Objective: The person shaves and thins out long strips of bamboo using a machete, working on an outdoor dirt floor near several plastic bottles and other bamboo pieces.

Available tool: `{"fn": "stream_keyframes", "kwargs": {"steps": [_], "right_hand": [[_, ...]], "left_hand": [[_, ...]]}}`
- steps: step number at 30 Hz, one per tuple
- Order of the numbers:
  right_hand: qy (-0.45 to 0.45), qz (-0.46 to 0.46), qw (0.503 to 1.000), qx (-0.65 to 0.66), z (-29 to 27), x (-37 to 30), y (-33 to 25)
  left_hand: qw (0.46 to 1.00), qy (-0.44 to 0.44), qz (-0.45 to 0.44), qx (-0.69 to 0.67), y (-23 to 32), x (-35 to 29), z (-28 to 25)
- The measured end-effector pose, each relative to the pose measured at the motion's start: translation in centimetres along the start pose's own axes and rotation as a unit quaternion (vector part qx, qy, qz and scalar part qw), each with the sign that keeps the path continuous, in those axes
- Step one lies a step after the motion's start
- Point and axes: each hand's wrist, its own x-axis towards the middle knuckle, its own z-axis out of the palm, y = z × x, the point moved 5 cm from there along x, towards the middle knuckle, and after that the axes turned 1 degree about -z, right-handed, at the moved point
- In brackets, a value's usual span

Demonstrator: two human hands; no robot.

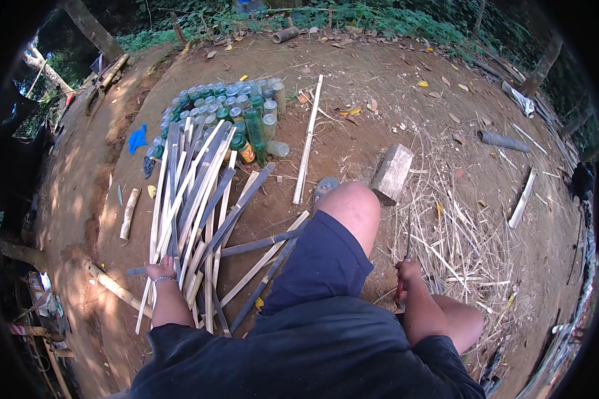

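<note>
My left hand point(161, 268) is down at the near-left end of a loose pile of split bamboo strips point(196, 193), its fingers closed around a strip; exactly which one is hard to make out. Some strips show a pale inner face, others a dark outer skin. By my bent right leg, my right hand point(408, 271) grips the handle of a long knife point(409, 229). Its thin dark blade points away from me toward a squared wooden block point(393, 171). Part of the handle is covered by my fingers.
Many green and clear glass bottles point(229, 106) stand grouped beyond the strips. A single pale strip point(309, 139) lies ahead. Thin shavings point(459, 239) litter the ground at right. Short poles point(130, 213), a blue cloth point(138, 138) and a dark tube point(504, 141) lie further out.
</note>
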Motion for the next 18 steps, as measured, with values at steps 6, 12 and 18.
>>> {"fn": "stream_keyframes", "kwargs": {"steps": [6,12,18], "right_hand": [[-0.03,0.016,0.999,-0.01,1.3,-2.3,-2.2],[0.028,0.022,0.997,-0.066,-0.9,-4.3,-3.1],[0.043,0.007,0.982,-0.185,-2.4,-2.1,2.0]], "left_hand": [[0.915,-0.137,0.004,0.379,-11.7,-5.2,3.6],[0.496,-0.529,0.035,0.688,-27.8,-22.3,10.3],[0.375,-0.559,0.087,0.734,-36.4,-24.5,15.5]]}}
